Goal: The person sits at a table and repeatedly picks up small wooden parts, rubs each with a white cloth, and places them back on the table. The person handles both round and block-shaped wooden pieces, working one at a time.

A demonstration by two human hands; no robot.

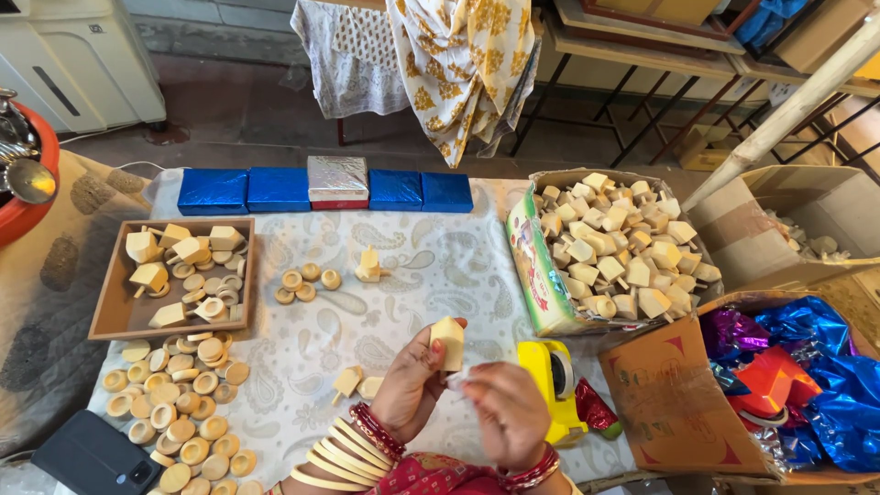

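Patterned tablecloth (412,275); wooden block (448,342) upright in left hand (410,380) grip.

Four blue wrapped boxes (213,191) (one silver box (337,181) between), one wooden tray (117,316), one yellow tape dispenser (550,385)

Hands at a work table with small wooden parts.

The left hand (412,380) holds a pale wooden block (448,342) upright; the right hand (507,410) is just beside it, fingers curled. A yellow tape dispenser (552,385) stands near. Wooden discs (183,412) lie left, below a wooden tray (110,316).
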